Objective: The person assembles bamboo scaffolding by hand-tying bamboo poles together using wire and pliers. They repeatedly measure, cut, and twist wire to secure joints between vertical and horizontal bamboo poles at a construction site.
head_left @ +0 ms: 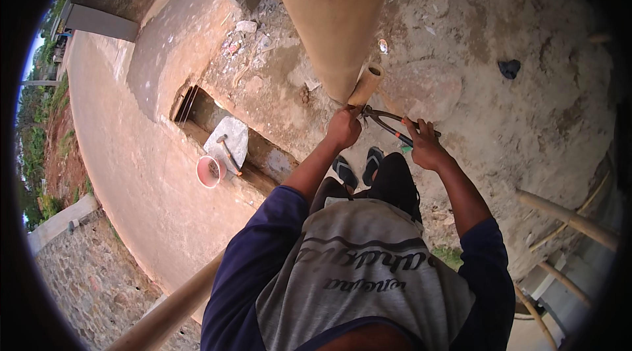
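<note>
Left hand [343, 128]: fist pressed shut just below the cut end of the short bamboo piece [366, 83], at the head of the pincers [388, 124]. Whether the fingers wrap the tool head or something at the joint cannot be told.

Right hand [424, 147]: curled tight around the pincers' handles, to the right of the left hand; handles pressed together inside the fist.

Pincers: one, dark metal, reaching from the right fist leftward and up to the joint, where the short bamboo piece meets the thick bamboo pole [332, 15].

Edges and room: the thick pole rises directly above both fists and walls off that side. Below the fists, two sandalled feet [359, 168] stand on bare soil. To the right of the grip the dirt lies open as far as the slanting bamboo poles [569, 219] at the picture's right edge. Left of the grip runs one trench [217, 117], beyond it a concrete path [118, 147].

Count: thick pole, one; short piece, one; lower-left bamboo rail [174, 308], one; pink bucket [209, 171], one; hammer [230, 153] on a grey sack [234, 134], one each; large flat stone [424, 91], one.
</note>
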Tool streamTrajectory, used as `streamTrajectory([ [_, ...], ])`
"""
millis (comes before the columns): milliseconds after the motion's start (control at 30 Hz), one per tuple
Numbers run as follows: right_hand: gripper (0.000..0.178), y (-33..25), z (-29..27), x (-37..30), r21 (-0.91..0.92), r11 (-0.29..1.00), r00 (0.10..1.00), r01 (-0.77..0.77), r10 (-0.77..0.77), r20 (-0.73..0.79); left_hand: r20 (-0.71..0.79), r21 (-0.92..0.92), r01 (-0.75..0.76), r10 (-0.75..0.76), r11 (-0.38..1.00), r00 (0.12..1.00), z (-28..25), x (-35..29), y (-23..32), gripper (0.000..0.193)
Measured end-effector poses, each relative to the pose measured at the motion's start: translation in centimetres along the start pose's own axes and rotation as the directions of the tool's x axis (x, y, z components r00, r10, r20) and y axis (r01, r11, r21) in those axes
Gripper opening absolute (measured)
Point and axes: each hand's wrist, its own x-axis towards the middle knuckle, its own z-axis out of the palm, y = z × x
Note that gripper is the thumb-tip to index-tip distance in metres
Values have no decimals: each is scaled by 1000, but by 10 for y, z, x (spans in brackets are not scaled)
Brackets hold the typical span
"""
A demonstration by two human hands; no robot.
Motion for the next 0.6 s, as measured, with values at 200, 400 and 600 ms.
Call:
streamTrajectory([
  [200,85,18,-6,5,423,903,939,81,-210,270,181,-16,143,-138,990,974,-5,16,3,23],
  [400,86,14,9,3,298,949,976,98,-150,159,227,157,121,-155,980,962,-2,21,-8,24],
  [600,83,9,-9,-2,310,950,959,24,-109,260,178,-51,18,-8,999,984,-6,13,-22,31],
])
